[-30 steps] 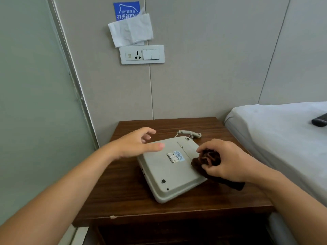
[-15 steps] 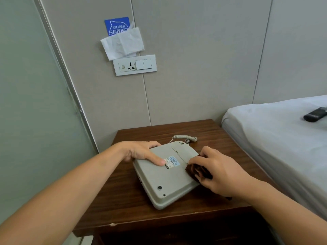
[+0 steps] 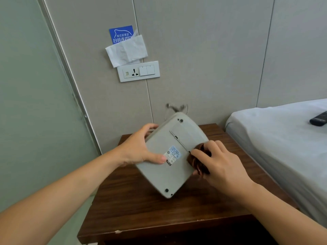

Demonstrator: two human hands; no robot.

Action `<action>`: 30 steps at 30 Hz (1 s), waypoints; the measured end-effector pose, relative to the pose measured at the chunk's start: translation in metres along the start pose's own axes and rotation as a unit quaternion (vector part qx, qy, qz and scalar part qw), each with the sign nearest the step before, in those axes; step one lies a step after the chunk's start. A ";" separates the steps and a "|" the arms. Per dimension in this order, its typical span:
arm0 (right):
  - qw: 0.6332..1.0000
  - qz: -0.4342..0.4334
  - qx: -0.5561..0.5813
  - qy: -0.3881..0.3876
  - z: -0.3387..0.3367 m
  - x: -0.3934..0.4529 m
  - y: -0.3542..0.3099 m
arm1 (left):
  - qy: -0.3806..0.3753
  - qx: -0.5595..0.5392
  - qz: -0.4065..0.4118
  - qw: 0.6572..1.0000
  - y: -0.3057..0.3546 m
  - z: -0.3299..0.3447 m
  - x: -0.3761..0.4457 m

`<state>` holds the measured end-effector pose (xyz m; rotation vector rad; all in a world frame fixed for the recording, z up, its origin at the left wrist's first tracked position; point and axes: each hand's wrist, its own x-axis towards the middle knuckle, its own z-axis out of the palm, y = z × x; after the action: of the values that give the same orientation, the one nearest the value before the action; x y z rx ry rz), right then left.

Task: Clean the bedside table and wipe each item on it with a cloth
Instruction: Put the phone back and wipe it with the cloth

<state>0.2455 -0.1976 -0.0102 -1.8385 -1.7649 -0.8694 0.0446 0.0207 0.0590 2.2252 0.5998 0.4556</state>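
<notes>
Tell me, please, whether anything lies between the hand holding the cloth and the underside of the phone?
Nothing visible does. The right hand already presses the crumpled brown cloth against the grey plastic telephone base's underside, which the left hand holds tilted.

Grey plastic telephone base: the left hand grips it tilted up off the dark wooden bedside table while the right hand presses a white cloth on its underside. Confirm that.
Not quite: the cloth is brown, not white, as the head view shows. The rest holds: the left hand grips the grey plastic telephone base tilted above the dark wooden bedside table while the right hand presses the cloth on its underside.
</notes>
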 end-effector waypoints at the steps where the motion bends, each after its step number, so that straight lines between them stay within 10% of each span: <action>1: 1.000 0.009 -0.012 0.023 0.003 0.004 0.000 | 0.022 0.011 0.020 0.999 -0.001 0.001 0.000; 9: 0.999 0.033 0.007 0.040 0.007 0.014 -0.002 | 0.184 0.101 0.162 0.964 -0.025 0.024 -0.019; 17: 0.996 0.069 0.033 -0.043 0.005 0.002 0.022 | 0.152 0.257 0.300 0.906 -0.085 0.010 -0.012; 30: 0.926 0.120 0.255 -0.250 0.017 0.031 0.012 | 0.088 0.383 0.147 0.908 -0.123 0.001 -0.014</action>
<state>0.2590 -0.1642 0.0008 -1.9441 -1.7610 0.1754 -0.0006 0.0850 -0.0369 3.0776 0.6038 0.6605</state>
